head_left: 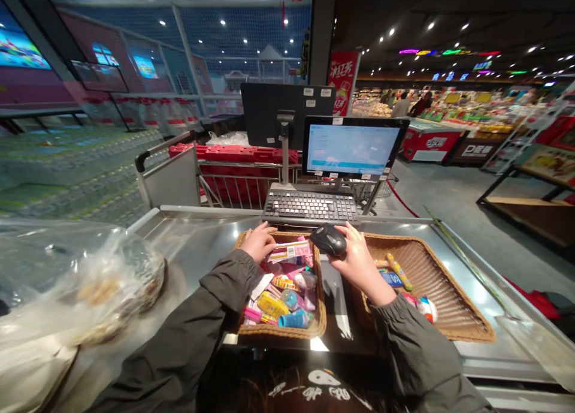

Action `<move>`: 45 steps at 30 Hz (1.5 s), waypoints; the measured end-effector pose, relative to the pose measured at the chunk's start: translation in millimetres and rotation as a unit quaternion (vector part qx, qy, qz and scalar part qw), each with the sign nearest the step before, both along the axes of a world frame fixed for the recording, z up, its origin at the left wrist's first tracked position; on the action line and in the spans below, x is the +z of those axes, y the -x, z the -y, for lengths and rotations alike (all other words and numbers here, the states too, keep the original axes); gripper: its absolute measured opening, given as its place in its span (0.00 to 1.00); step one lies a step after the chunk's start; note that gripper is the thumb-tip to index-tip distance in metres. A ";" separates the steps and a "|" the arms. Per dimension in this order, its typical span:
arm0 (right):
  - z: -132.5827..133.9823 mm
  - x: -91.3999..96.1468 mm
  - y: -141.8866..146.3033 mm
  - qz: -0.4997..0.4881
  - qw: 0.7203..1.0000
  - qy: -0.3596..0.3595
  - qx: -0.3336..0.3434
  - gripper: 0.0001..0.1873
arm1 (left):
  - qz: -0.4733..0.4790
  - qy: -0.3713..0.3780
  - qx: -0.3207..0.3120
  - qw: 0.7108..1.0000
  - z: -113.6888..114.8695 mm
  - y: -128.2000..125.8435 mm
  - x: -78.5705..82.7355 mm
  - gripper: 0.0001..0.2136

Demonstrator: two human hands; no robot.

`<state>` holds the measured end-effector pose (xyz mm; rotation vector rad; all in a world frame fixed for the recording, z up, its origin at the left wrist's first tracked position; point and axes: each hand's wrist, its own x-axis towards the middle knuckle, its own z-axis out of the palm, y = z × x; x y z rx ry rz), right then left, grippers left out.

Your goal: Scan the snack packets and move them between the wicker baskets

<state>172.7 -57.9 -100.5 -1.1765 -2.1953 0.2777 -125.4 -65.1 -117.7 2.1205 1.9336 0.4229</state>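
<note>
In the head view my right hand (359, 263) is wrapped round a black handheld barcode scanner (329, 239), raised between two wicker baskets. Its head points left, toward a small pink-and-white box (290, 251) with a barcode on its upward side. My left hand (258, 242) grips the left end of this box, just above the left basket (320, 326). Small colourful packs and toys fill that basket, among them a yellow pack (273, 305) and a blue cup-shaped item (293, 320). The right basket (453, 293) holds several small items, partly hidden by my right forearm.
Behind the baskets stand a black keyboard (309, 206) and a lit monitor (353, 149). Clear plastic bags (90, 281) lie on the metal counter (193, 233) at left. A shopping cart (233, 188) is beyond the counter. A long green stalk (467, 260) lies at right.
</note>
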 end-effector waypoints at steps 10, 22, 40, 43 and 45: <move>6.9 -24.3 21.5 0.018 0.999 0.026 0.042 0.22 | 0.008 0.034 0.020 0.999 17.5 11.1 -31.5 0.06; 20.0 -30.8 25.6 0.025 0.995 0.089 0.040 0.28 | -0.079 0.003 0.015 0.997 23.4 -6.5 -33.5 0.06; 43.6 5.6 -151.2 -0.072 0.969 -0.028 -0.233 0.30 | -0.059 -0.031 -0.351 0.934 -59.8 -252.4 -20.1 0.18; 44.8 5.4 -184.7 -0.072 0.958 -0.041 -0.275 0.30 | -0.066 -0.025 -0.391 0.918 -75.7 -297.5 -35.9 0.21; 44.7 4.6 -204.0 -0.070 0.952 -0.051 -0.294 0.30 | -0.067 -0.028 -0.417 0.906 -85.3 -325.8 -47.9 0.21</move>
